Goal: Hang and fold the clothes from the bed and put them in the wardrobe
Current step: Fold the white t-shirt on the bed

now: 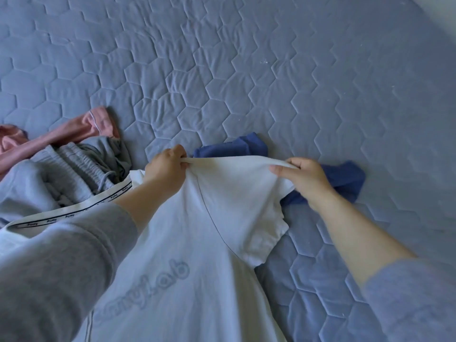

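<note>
A white t-shirt with faint lettering showing through stretches from the bottom of the view up to both hands. My left hand pinches its top edge on the left. My right hand pinches the same edge on the right, so the cloth is held taut between them above the bed. A short sleeve hangs down on the right side. Under the shirt's far edge lies a dark blue garment, partly hidden.
A pile of clothes lies at the left: grey sweatpants with a drawstring, a pink garment behind them, and a white waistband with printed text. The quilted blue cover spreads beyond the hands.
</note>
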A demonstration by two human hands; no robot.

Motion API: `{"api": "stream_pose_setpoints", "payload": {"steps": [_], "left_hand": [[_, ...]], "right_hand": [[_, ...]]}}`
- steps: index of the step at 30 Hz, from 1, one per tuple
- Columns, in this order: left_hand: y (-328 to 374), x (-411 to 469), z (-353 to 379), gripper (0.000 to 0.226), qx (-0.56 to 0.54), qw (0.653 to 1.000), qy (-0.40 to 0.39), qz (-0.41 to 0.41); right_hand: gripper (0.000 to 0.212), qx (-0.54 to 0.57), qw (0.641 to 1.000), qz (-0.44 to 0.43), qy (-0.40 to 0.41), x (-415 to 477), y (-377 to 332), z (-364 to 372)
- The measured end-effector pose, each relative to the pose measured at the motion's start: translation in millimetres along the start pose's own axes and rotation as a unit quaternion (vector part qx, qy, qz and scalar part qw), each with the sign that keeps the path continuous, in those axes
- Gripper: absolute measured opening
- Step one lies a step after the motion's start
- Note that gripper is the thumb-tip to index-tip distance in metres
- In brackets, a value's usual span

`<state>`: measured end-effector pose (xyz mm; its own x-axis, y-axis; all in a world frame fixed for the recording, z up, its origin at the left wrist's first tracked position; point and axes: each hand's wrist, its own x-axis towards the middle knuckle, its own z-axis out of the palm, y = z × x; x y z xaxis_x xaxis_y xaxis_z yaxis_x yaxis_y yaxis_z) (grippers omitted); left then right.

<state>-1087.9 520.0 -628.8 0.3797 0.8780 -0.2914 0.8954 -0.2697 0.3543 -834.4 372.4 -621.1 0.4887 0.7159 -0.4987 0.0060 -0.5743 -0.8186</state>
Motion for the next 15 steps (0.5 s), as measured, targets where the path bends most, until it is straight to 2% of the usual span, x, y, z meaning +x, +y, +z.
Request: {"api": "stream_pose_setpoints", "payload": {"steps": [2,4,7,9,10,12,15], "left_hand": [[4,0,1,0.018,0.02,1.0,-0.02,-0.007],[12,-1,3,0.026,0.032,0.999,-0.029,0.016],[38,-5,9,0.034,0.012,0.993,-0.002,0.113],[61,-8,17,0.038,-0.004,0.984,-0.008,0.175],[73,-9,22,0.041,-0.01,0.98,-0.027,0.198],[98,-8,36,0.047,-0.003,0.97,-0.076,0.229],[132,-9,56,0.051,0.01,0.959,-0.129,0.253]], "right_hand": [[0.016,0.042,0.998,0.043,0.024,-4,21,10],[0.017,0.087,0.993,0.077,0.028,-7,38,14],[0.016,0.116,0.989,0.075,0.052,-16,60,13],[0.014,0.055,0.987,0.066,0.133,-28,76,8],[0.015,0.005,0.987,0.068,0.148,-36,86,6],[0.019,-0.039,0.988,0.095,0.12,-54,105,6],[0.009,-0.007,0.992,0.098,0.084,-74,121,11]]}}
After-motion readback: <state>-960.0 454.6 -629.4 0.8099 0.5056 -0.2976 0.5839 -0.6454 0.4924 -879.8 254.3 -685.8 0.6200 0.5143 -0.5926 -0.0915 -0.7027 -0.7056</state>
